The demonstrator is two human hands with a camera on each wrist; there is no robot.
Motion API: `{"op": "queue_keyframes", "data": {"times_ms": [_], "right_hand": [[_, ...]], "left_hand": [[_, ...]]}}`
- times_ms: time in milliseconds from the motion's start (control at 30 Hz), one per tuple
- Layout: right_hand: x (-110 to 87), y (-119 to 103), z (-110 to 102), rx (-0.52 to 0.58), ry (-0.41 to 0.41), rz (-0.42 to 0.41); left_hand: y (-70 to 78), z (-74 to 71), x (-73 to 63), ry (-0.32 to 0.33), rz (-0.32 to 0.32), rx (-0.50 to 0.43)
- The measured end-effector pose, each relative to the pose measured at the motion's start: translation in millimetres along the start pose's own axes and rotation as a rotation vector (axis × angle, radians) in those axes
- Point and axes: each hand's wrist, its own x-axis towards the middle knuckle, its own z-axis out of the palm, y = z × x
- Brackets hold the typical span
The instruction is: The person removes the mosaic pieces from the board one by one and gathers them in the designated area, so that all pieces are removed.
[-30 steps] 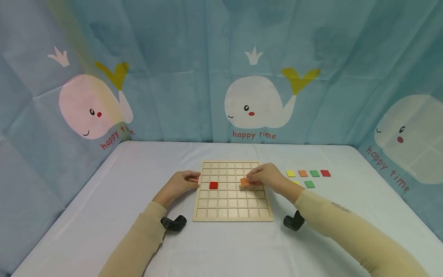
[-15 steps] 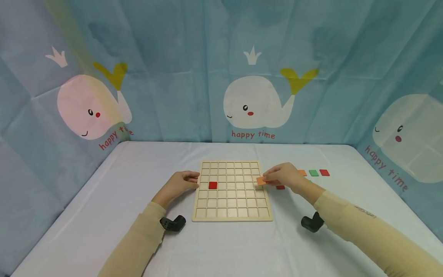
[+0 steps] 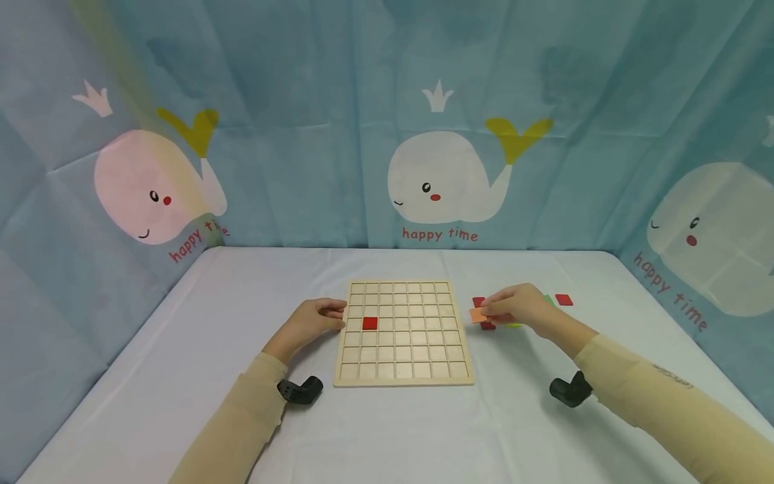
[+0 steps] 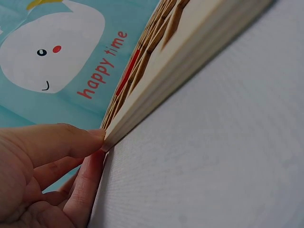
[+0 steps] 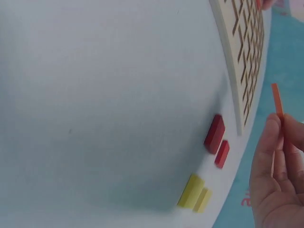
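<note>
My right hand point(image 3: 517, 306) pinches a square orange tile point(image 3: 478, 316) between thumb and fingertips, just right of the wooden grid board point(image 3: 405, 384). In the right wrist view, the tile point(image 5: 277, 99) sticks out edge-on beyond the fingertips. In the head view it overlaps the red tiles near the board. At the board's left edge, the thumb and fingertips of my left hand point(image 3: 311, 326) touch its side. The left wrist view shows that thumb point(image 4: 92, 137) right against the wooden rim. A single red tile point(image 3: 370, 323) sits in a cell towards the board's left.
Loose tiles lie right of the board, partly hidden by my right hand: a red tile point(image 3: 564, 300) farthest out, a green tile point(image 3: 549, 300), and red point(image 5: 215, 134) and yellow point(image 5: 191, 191) ones nearer. A whale-printed curtain point(image 3: 302, 181) stands behind the white-covered table point(image 3: 393, 430).
My right hand has moved right with the orange tile, from over the board's right half to beside the board. My left hand stays at the board's left edge.
</note>
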Motion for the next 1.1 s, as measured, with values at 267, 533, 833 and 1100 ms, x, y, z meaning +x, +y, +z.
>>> {"op": "queue_keyframes", "data": {"times_ms": [267,533,833,1100], "right_hand": [[-2.3,16.6,-26.2,0.024,-0.022,-0.012],[-2.0,37.9,-45.5,0.000,-0.068,-0.043],[-2.7,58.4,-72.1,0.089,-0.103,-0.075],[0.1,73.0,-87.8,0.067,-0.094,-0.064]], "left_hand": [[1.3,0.0,-0.9,0.005,0.001,0.000],[-0.6,0.8,-0.9,0.008,0.000,-0.001],[1.1,1.0,-1.2,0.004,-0.004,0.002],[0.6,0.5,0.3,0.004,0.000,0.005]]}}
